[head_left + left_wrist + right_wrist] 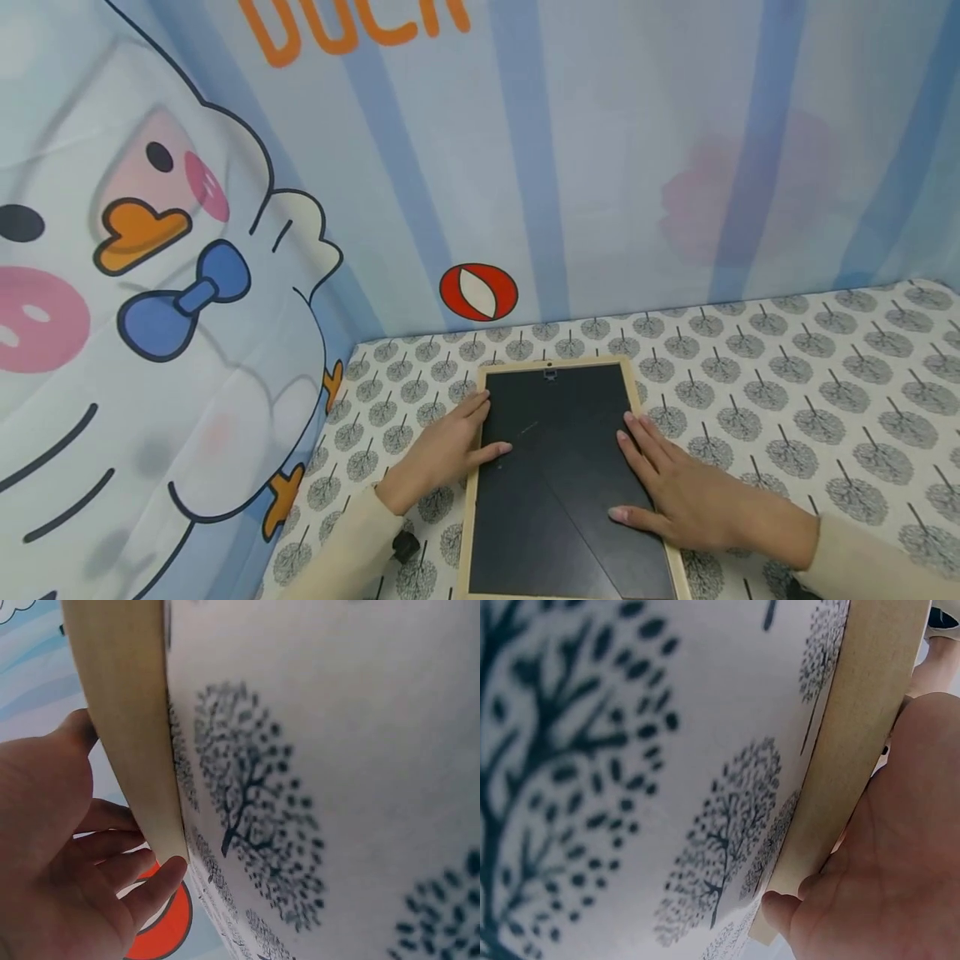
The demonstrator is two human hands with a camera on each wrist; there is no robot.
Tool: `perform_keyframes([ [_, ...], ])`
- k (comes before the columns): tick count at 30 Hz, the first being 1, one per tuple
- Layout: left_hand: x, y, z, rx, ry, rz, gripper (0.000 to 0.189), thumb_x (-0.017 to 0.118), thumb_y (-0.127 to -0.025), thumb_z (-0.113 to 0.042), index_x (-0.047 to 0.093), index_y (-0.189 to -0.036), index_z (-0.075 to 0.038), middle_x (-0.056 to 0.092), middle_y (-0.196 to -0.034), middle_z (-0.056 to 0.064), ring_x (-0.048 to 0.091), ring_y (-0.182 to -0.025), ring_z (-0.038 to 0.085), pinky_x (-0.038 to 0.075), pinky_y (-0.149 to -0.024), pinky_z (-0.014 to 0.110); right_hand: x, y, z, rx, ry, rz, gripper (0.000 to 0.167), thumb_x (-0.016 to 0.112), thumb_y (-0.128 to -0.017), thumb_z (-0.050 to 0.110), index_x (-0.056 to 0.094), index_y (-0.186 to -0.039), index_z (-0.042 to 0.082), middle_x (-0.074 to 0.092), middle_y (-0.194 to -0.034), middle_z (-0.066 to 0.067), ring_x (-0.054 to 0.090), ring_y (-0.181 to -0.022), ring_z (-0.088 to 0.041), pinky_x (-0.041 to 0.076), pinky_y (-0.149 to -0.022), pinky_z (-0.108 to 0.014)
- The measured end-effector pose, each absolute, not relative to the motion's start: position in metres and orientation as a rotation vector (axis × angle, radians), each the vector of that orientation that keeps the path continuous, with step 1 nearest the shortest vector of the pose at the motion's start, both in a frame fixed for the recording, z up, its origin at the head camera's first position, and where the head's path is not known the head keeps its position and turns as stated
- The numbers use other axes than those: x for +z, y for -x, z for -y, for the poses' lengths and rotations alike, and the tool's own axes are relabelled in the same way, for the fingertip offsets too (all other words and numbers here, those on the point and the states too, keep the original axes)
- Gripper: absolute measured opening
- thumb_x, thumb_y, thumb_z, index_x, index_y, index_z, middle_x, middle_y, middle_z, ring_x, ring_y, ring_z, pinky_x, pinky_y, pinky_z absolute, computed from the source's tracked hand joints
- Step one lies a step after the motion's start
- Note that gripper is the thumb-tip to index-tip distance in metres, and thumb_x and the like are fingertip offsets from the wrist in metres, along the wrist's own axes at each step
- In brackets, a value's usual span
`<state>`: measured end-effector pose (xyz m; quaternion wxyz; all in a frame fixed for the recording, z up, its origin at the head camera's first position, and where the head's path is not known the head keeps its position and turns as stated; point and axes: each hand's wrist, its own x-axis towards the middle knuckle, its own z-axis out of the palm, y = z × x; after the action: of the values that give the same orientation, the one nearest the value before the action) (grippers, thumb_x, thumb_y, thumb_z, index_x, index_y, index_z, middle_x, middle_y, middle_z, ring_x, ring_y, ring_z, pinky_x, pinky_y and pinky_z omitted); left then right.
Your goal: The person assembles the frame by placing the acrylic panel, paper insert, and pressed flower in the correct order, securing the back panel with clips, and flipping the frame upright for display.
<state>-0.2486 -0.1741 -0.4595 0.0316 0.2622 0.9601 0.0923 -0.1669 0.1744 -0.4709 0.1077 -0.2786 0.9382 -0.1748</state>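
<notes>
A picture frame [558, 483] lies back up on the patterned cloth, its black backing ringed by a pale wooden border. My left hand [444, 450] rests on the upper left edge, thumb over the backing. In the left wrist view the fingers of that left hand [82, 847] lie along the frame's wooden side [127, 712], little finger close to the cloth. On the right edge lies my right hand [686, 492], fingers extended and thumb reaching onto the backing. The right wrist view shows the right palm [892, 855] beside the wooden side [855, 727], one fingertip near its lower end.
White cloth [795, 400] printed with grey trees covers the table. A small metal hanger [551, 375] sits at the frame's top end. Behind hangs a striped blue curtain [615, 167] with a printed duck [247, 400] at left. A small black object [406, 547] shows by the left sleeve.
</notes>
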Motion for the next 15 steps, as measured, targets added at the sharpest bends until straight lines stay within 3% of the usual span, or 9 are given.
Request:
perform_keyframes([
  [9,-0.4624,0.249,0.1786,0.165,-0.941,-3.033,0.081,0.061,-0.102,-0.058,0.05,-0.153,0.004,0.044,-0.164,0.021,0.041,-0.154,0.04,0.049,-0.118,0.05,-0.4697,0.1659,-0.1723,-0.507,0.815,-2.755,0.101,0.043,-0.101,0.075,0.02,-0.168,0.002,0.0,-0.177,-0.024,0.005,-0.163,-0.048,0.032,-0.123,-0.067],
  [15,-0.459,0.2509,0.1796,0.265,-0.875,-2.935,0.087,0.054,-0.103,-0.064,0.041,-0.159,0.001,0.033,-0.171,0.018,0.027,-0.162,0.038,0.04,-0.125,0.052,-0.4694,0.166,-0.1724,-0.498,0.81,-2.76,0.101,0.044,-0.101,0.074,0.02,-0.167,0.001,0.0,-0.176,-0.026,0.006,-0.163,-0.049,0.032,-0.123,-0.067],
])
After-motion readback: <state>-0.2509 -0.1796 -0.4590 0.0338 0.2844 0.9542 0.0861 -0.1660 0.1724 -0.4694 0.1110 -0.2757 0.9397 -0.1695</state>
